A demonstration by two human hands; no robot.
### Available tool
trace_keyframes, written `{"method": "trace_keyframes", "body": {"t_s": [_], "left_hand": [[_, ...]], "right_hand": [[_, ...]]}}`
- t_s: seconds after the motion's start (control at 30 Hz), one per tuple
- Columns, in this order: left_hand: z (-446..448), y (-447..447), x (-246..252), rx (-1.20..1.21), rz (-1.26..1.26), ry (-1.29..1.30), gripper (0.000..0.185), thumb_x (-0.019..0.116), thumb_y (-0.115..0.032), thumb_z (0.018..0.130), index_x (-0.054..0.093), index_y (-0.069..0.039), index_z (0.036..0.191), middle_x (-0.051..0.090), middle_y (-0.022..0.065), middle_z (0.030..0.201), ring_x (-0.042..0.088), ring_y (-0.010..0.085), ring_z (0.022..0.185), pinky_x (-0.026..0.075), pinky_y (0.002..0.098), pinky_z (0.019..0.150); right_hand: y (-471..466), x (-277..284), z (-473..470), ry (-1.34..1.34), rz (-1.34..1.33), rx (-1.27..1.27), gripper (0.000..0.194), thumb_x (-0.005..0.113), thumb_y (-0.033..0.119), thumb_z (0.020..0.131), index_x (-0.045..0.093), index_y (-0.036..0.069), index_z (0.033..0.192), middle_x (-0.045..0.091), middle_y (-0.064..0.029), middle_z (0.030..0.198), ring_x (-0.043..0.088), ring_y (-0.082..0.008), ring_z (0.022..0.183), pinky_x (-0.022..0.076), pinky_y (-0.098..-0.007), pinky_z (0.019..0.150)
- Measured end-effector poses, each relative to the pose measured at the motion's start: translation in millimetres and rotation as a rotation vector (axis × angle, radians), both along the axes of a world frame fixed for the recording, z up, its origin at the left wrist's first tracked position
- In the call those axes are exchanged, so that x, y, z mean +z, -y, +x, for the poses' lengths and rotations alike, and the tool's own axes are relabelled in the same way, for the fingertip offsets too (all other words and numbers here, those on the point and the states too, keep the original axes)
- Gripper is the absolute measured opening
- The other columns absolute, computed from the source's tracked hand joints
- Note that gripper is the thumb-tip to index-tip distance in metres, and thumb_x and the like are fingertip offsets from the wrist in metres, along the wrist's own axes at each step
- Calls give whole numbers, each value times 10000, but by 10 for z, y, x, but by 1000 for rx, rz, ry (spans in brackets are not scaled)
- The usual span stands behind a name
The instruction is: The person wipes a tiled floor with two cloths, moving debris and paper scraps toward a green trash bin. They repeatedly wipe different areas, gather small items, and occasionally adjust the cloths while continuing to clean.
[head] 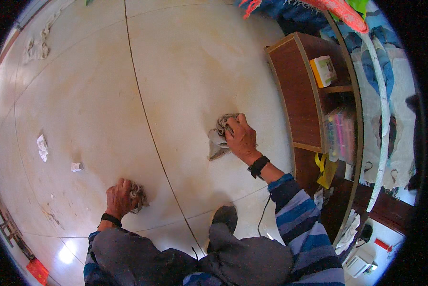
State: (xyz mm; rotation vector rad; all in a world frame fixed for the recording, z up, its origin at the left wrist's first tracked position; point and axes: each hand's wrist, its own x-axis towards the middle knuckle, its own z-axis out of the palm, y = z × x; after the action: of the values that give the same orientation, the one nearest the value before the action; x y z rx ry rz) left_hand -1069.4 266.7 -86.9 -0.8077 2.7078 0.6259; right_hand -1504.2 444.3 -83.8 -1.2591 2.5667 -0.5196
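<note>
My right hand point(242, 137) grips a bunched grey cloth point(219, 143), its loose corner spread on the tiled floor point(185, 89). A dark band circles that wrist. Lower and to the left, my left hand point(120, 198) is closed on a second crumpled cloth point(138, 197) that appears dirty and mottled. This cloth also rests against the floor. Between the two hands runs a dark joint line of the tiles. Brownish smears mark the pale floor around both cloths.
To the right stands a brown wooden cabinet point(294, 93) holding a yellow-and-white box point(323, 71) and clear plastic cases point(341, 136). A crumpled white paper point(42, 148) and a small white box point(77, 167) lie at left. Another rag point(38, 48) lies far left. My shoe point(225, 218) is below.
</note>
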Motion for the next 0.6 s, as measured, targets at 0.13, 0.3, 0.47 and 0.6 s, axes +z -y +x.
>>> {"method": "trace_keyframes", "body": {"t_s": [0.13,0.3,0.47,0.6], "left_hand": [[-9,-7,19,-1,8,-4,503,836,-295,681,556,-79,1039,589,124,976,650,352,816,511,466,712],[-41,2,70,22,39,-12,477,830,-316,704,569,-83,1028,599,122,977,653,351,835,515,463,724],[-38,-19,53,24,-1,-42,450,815,-327,708,560,-88,992,598,108,964,646,344,807,525,447,685],[-22,-3,1,27,-3,-76,438,818,-326,685,563,-101,961,584,101,936,642,338,775,526,438,652]], "right_hand": [[352,-140,-494,-132,-57,-123,216,662,179,866,620,99,1062,570,-191,1140,630,-418,967,531,-524,809],[858,-179,-1324,-238,135,-303,308,610,259,913,636,134,1193,593,-179,1238,608,-404,1098,542,-523,876],[736,-273,-1409,-467,24,-174,380,641,259,911,604,91,1249,587,-215,1216,570,-402,1141,507,-550,891],[404,-359,-614,-496,-59,-20,331,655,203,910,605,44,1197,573,-228,1165,547,-410,1099,476,-536,896]]}}
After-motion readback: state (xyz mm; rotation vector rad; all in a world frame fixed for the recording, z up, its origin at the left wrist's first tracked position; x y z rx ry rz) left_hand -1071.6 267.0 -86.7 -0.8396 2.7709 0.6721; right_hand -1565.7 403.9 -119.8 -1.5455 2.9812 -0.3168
